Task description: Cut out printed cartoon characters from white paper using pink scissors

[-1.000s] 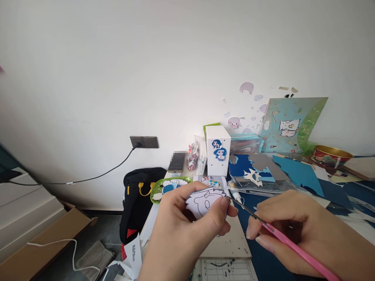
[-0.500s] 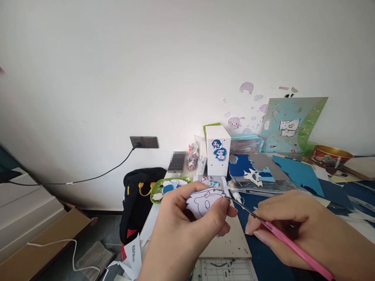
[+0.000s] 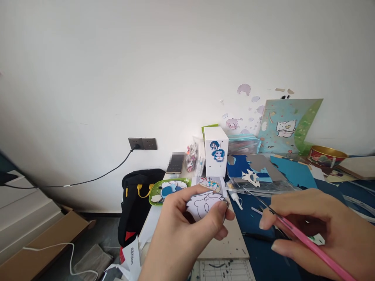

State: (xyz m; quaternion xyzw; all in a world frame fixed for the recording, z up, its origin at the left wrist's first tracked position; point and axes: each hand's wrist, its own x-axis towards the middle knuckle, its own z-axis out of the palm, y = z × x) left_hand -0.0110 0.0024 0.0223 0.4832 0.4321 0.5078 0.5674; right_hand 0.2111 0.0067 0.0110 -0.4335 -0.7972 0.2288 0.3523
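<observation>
My left hand [image 3: 184, 230] pinches a small white paper cutout [image 3: 203, 205] with a black line drawing of a cartoon figure, held up over the desk edge. My right hand [image 3: 319, 230] grips a thin pink-handled craft knife [image 3: 307, 244] like a pen. Its dark metal tip [image 3: 258, 200] points up and left, a short way to the right of the cutout and apart from it.
A desk [image 3: 231, 244] holds blue paper scraps [image 3: 293, 175], a white box with stickers [image 3: 216, 156], a green tray [image 3: 168, 189], a phone [image 3: 175, 164], a glue tube [image 3: 236, 197] and a gold bowl [image 3: 326, 156]. A black bag [image 3: 137, 199] and cardboard box [image 3: 43, 242] lie at left.
My right hand has drawn the knife to the right, taking its tip off the cutout's edge. The view has shifted slightly. The left hand still holds the cutout.
</observation>
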